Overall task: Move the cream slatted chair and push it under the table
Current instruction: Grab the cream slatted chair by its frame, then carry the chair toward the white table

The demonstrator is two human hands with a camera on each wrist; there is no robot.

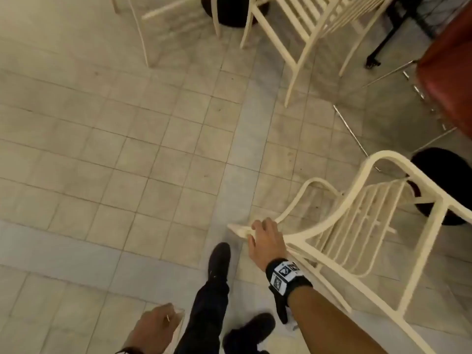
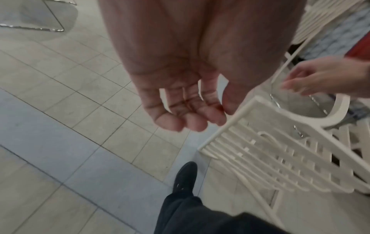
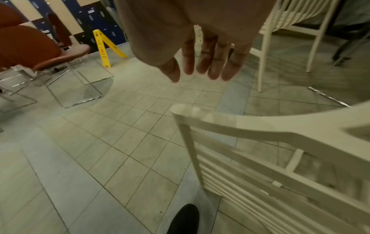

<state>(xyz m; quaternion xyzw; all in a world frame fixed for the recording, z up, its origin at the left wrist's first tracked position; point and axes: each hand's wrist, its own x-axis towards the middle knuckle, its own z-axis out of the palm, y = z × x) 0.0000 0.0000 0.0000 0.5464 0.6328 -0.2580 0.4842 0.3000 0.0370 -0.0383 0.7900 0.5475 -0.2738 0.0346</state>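
The cream slatted chair stands at the lower right on the tiled floor, its backrest toward me. My right hand is over the near corner of its top rail, fingers straight and spread, curled round nothing. Whether it touches the rail I cannot tell. The left wrist view shows that same right hand above the chair. My left hand hangs low at my side, fingers loosely curled and empty. A black round table base sits just beyond the chair.
Two more cream chairs stand at the top, with another black base between them. A red-brown surface is at the right edge. Red-brown seats and a yellow floor sign stand farther off. My black shoes are beside the chair.
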